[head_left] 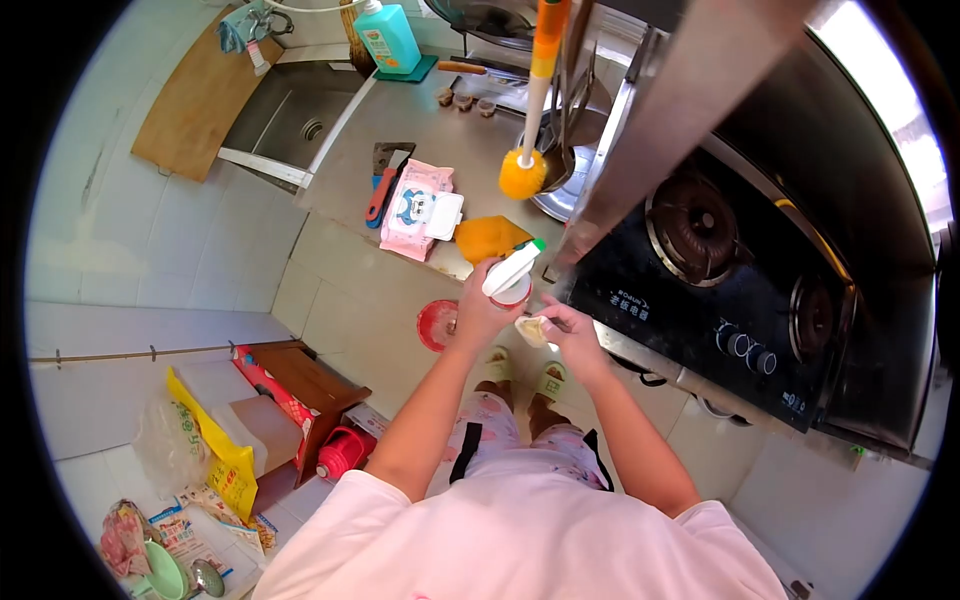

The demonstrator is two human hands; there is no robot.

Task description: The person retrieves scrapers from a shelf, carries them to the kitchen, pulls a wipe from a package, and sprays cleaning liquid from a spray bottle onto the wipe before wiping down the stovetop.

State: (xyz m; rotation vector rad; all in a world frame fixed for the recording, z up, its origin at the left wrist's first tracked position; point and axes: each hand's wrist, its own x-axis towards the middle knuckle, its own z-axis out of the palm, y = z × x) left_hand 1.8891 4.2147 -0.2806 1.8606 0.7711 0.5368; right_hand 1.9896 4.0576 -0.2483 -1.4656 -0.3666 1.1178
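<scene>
My left hand (479, 312) is closed around a spray bottle (512, 272) with a white trigger head and a green nozzle tip, seen from above. Between the fingers of my right hand (574, 335) is a small folded pale cloth (533, 331), perhaps a wipe; its exact kind is unclear. Both hands are held close together in front of my body, near the counter's front edge. Just beyond the bottle, an orange cloth (490, 238) lies on the counter. Beside it sits a pink pack of wipes (416, 212) with a white lid.
A black gas stove (690, 270) stands on the right, beneath a metal range hood edge (690, 110). A yellow brush (523, 172) hangs above the counter. At the back left are a sink (290, 115) and a blue bottle (388, 40). A red bin (437, 325) stands below.
</scene>
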